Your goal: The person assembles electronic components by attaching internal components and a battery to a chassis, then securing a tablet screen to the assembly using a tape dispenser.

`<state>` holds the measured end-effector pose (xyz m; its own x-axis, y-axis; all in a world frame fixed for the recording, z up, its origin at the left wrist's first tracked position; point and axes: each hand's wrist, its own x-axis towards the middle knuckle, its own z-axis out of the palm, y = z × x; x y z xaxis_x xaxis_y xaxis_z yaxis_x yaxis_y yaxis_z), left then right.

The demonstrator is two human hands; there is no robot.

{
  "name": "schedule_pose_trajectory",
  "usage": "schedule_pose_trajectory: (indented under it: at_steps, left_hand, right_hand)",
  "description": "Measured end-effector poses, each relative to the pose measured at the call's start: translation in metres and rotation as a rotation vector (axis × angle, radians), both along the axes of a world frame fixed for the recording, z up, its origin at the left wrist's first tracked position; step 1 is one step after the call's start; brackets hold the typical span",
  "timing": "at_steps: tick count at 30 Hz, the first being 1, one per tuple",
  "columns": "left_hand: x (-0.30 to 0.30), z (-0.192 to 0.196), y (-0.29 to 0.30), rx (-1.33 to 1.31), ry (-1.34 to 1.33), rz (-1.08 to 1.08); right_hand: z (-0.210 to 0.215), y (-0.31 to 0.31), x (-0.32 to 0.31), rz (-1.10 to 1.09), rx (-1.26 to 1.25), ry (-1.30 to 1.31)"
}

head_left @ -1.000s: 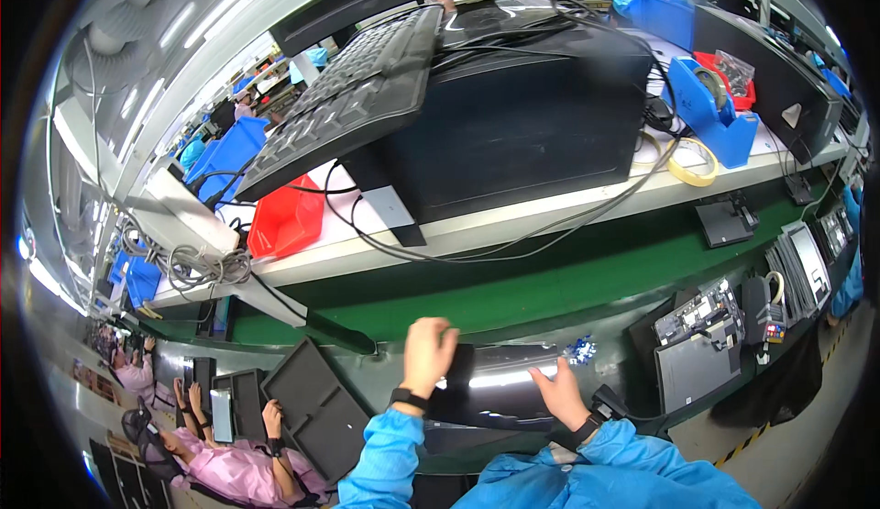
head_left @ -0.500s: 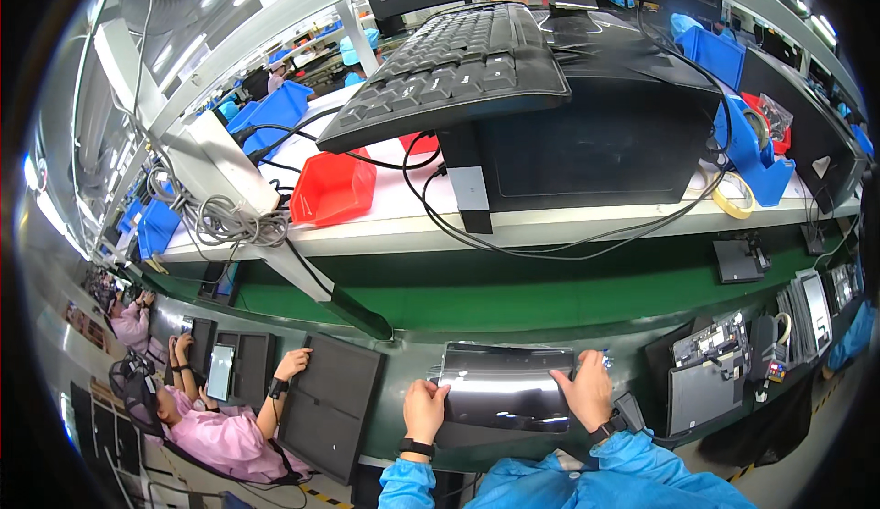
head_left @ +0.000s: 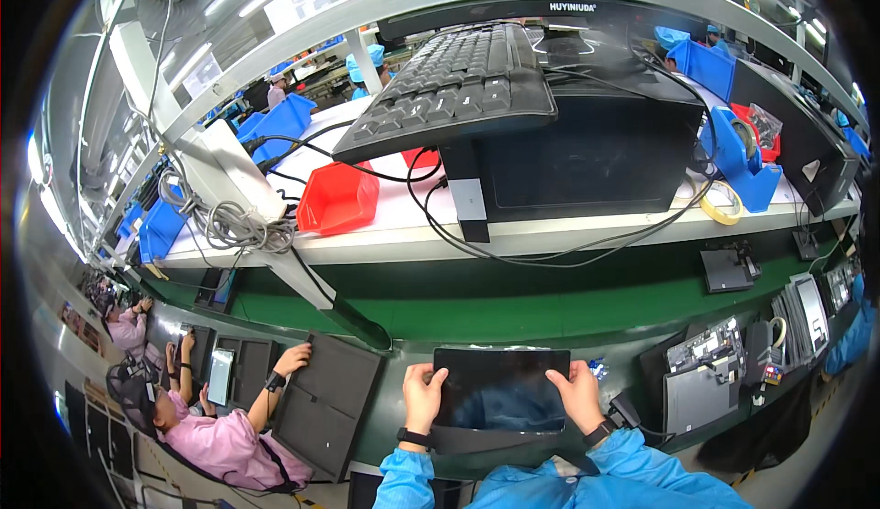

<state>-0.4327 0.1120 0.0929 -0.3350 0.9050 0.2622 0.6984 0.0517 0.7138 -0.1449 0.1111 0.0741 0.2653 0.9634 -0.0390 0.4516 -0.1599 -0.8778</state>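
A dark tablet is held flat between both hands, low over the table. Its left edge is gripped by the left hand, fingers curled over the rim; its right edge is clasped likewise by the right hand. Beyond the fingers, a keyboard is propped on a shelf. Left of them, a dark panel is touched by a co-worker's hand.

We see the tablet btwn both hands, keyboard on a monitor behind, bin left, prob. a tape dispenser right.
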Motion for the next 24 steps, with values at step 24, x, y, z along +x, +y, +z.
schedule_pose_trajectory:
  at_steps: [24]
  left_hand:
    - [-0.020,-0.066,-0.073,-0.457,-1.312,0.037]
  right_hand:
    - [-0.071,-0.035,-0.010,0.239,-0.556,1.123]
